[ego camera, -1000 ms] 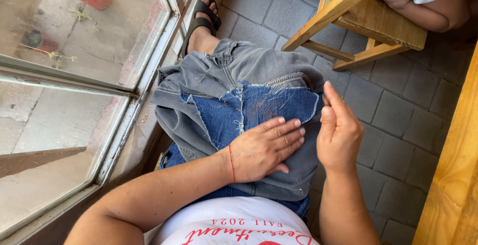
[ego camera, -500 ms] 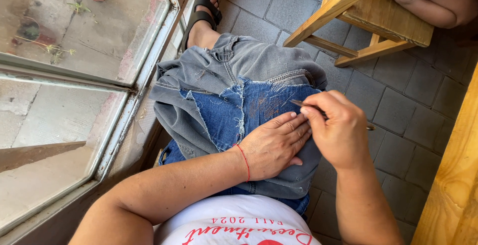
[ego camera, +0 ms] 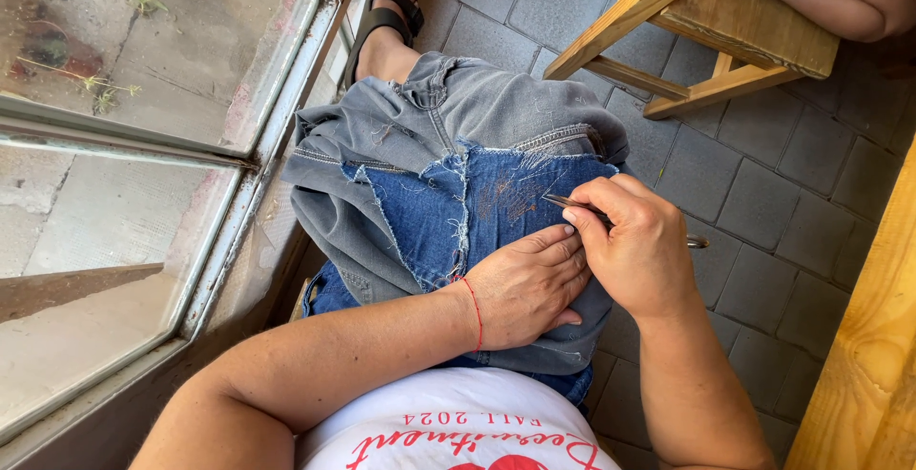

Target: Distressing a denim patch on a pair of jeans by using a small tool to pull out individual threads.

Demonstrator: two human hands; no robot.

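Observation:
A grey denim garment [ego camera: 448, 117] lies across my lap with a frayed blue denim patch [ego camera: 420, 217] on top. My left hand [ego camera: 525, 289] presses flat on the fabric, a red thread bracelet at its wrist. My right hand [ego camera: 634, 246] pinches a thin metal tool [ego camera: 563, 205], its pointed tip resting on the blue patch near loose orange threads; the tool's other end [ego camera: 698, 241] sticks out past my palm.
A glass door with a metal frame [ego camera: 277, 136] runs along the left. A wooden stool [ego camera: 706, 41] stands on the grey tiled floor at upper right, another person's arm [ego camera: 849, 2] beside it. A wooden panel [ego camera: 868, 355] is at right. My sandalled foot [ego camera: 382, 12] shows above.
My right hand, raised and open a second ago, has closed on the thin metal tool and come down to the blue patch. My left hand stays pressed on the fabric.

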